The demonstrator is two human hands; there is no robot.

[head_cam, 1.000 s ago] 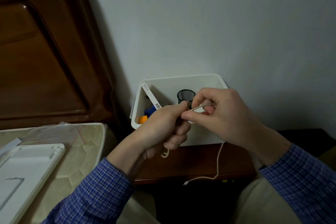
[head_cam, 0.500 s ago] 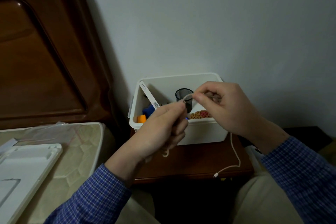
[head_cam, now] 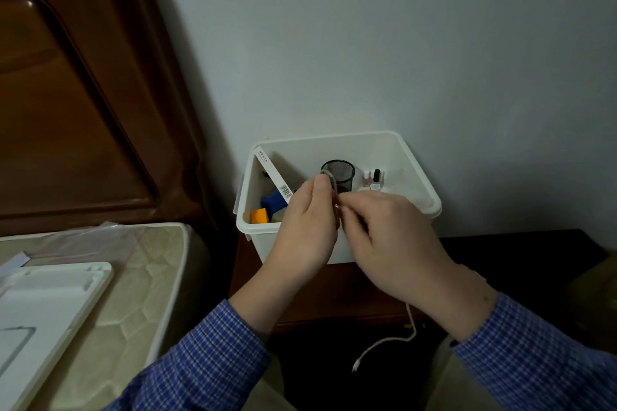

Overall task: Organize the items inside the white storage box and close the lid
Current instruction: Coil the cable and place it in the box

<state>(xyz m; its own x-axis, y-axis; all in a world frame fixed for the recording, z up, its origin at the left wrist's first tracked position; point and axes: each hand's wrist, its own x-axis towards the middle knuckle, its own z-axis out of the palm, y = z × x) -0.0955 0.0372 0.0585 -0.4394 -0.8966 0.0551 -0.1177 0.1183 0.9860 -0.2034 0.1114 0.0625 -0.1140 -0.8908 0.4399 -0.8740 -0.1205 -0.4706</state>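
Note:
The white storage box stands open on a dark wooden nightstand against the wall. Inside are a black mesh cup, two small nail polish bottles, a flat white carton with a barcode, and blue and orange pieces. In front of the box my left hand grips a coil of white cable, a loop showing above its fingers. My right hand pinches the same cable beside it. The cable's free end hangs below my right wrist. The white lid lies on the mattress at left.
A mattress with clear plastic film fills the lower left, a brown wooden headboard behind it. The nightstand top extends right of the box. A grey wall rises behind. My knees are at the bottom.
My right hand has come down from above the left hand to beside it, laying another loop of cable. The hanging end has shifted; the camera has tilted, showing more of the box's inside.

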